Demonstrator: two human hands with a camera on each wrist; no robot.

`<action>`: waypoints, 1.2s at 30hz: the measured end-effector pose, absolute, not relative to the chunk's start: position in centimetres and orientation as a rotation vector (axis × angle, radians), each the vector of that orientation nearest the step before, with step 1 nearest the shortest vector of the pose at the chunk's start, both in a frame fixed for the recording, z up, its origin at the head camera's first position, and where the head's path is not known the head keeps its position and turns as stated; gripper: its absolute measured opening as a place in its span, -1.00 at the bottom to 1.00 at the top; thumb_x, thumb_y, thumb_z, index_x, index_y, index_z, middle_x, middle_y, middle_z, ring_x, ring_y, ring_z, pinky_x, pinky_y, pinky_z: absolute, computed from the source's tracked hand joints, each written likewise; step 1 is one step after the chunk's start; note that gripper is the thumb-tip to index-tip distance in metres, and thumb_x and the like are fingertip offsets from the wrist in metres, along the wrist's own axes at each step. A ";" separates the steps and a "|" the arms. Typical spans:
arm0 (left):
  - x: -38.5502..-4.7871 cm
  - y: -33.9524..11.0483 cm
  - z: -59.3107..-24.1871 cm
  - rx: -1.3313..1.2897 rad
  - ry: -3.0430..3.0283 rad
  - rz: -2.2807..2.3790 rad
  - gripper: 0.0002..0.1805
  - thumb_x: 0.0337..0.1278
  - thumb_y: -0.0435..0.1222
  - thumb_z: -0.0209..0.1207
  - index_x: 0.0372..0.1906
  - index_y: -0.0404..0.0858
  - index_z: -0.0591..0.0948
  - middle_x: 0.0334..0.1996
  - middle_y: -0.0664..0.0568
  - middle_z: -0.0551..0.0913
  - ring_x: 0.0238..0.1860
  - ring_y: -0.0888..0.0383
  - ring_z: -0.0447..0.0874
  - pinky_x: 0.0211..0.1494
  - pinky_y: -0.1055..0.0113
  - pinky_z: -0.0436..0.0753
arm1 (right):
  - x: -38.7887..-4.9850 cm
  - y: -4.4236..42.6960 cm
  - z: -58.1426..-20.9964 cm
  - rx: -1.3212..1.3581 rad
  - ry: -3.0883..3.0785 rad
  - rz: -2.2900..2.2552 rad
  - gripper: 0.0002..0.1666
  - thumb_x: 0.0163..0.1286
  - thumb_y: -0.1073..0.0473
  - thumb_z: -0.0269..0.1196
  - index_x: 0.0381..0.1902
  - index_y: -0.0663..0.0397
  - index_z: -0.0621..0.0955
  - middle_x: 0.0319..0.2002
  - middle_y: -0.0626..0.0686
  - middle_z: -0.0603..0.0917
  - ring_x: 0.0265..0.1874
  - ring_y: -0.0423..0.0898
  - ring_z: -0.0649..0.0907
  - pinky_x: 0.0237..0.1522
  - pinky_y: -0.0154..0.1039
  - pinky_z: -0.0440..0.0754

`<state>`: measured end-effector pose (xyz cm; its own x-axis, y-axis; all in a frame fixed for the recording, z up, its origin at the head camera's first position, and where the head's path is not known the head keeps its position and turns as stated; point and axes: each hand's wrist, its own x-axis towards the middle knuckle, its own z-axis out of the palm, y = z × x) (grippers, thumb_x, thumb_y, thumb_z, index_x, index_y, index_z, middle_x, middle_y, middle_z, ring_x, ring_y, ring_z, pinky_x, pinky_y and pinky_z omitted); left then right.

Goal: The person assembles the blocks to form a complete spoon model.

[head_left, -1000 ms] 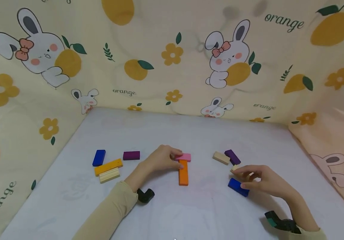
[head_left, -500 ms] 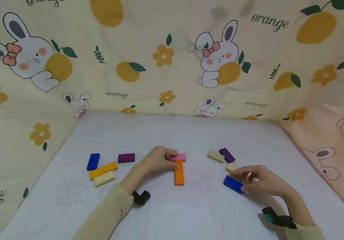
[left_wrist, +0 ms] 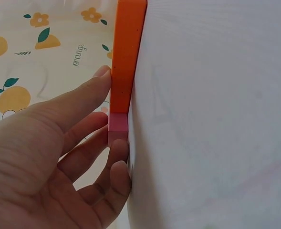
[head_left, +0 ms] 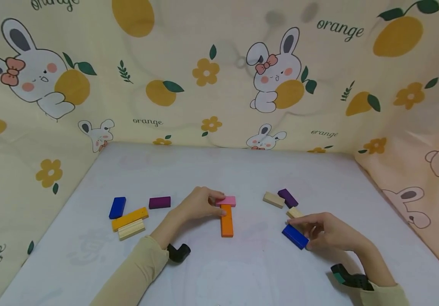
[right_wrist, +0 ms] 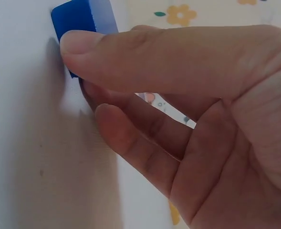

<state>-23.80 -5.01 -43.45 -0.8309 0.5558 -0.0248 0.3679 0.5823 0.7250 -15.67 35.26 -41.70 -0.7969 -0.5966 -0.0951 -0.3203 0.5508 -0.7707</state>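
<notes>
In the head view, an orange block (head_left: 227,222) lies lengthwise with its far end against a pink block (head_left: 228,201), forming a T. My left hand (head_left: 198,206) has curled fingers at the pink block's left end, and its thumb touches the orange block (left_wrist: 124,62). The left wrist view shows fingertips around the pink block (left_wrist: 118,125). To the right, my right hand (head_left: 332,231) holds a blue block (head_left: 295,236) near its right end. My right thumb lies across the blue block (right_wrist: 76,20) in the right wrist view; the other fingertips are partly hidden.
Near the right hand lie two beige blocks (head_left: 273,199) and a purple block (head_left: 288,197). On the left are a blue block (head_left: 117,208), a yellow-orange block (head_left: 130,219), ribbed beige pieces (head_left: 131,230) and a purple block (head_left: 160,202). Printed cloth (head_left: 188,55) rises behind.
The view has shifted, moving the scene left in frame. My right thumb has gone from over the blue block to its right end, and that block has turned slightly. The left hand keeps its place at the T.
</notes>
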 end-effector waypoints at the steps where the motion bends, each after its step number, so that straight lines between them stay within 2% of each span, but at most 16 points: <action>1: -23.8 -5.0 -43.5 0.767 2.564 1.094 -0.44 0.02 -0.04 0.44 0.17 -0.08 0.67 0.01 0.16 0.67 -0.22 0.17 0.52 -0.17 0.32 0.56 | -15.7 35.2 -41.7 -0.751 2.445 -1.110 -0.34 0.12 0.26 0.49 0.23 0.01 0.61 -0.27 0.05 0.61 -0.30 0.01 0.58 -0.29 -0.23 0.63; 10: -23.9 -5.0 -43.7 0.759 2.558 1.101 -0.44 0.02 -0.03 0.45 0.17 -0.07 0.67 -0.03 0.18 0.67 -0.22 0.17 0.52 -0.17 0.33 0.56 | -15.8 34.9 -41.8 -0.735 2.439 -1.100 -0.27 0.11 0.25 0.50 0.28 -0.01 0.56 -0.26 0.06 0.59 -0.30 0.04 0.57 -0.31 -0.24 0.61; 15: -23.9 -5.0 -43.6 0.761 2.566 1.104 -0.44 0.02 -0.03 0.45 0.17 -0.08 0.67 0.01 0.17 0.67 -0.24 0.17 0.52 -0.19 0.32 0.56 | -15.9 34.8 -42.0 -0.745 2.455 -1.081 -0.22 0.10 0.23 0.51 0.31 -0.02 0.53 -0.29 0.06 0.60 -0.32 0.02 0.57 -0.32 -0.24 0.61; 25: -23.9 -5.0 -43.7 0.748 2.566 1.112 -0.43 -0.01 -0.01 0.45 0.16 -0.07 0.67 0.02 0.18 0.66 -0.25 0.17 0.51 -0.21 0.32 0.55 | -15.9 34.3 -42.3 -0.733 2.450 -1.069 -0.27 0.09 0.17 0.53 0.25 -0.08 0.57 -0.34 0.06 0.60 -0.35 0.00 0.57 -0.33 -0.23 0.62; 36: -23.8 -4.9 -43.6 0.748 2.574 1.107 -0.44 0.01 -0.03 0.45 0.16 -0.07 0.67 0.03 0.17 0.66 -0.24 0.17 0.52 -0.19 0.32 0.56 | -15.5 32.9 -42.4 -0.667 2.459 -1.124 -0.22 0.04 0.20 0.55 0.27 -0.01 0.54 -0.33 0.10 0.56 -0.36 0.01 0.56 -0.35 -0.27 0.59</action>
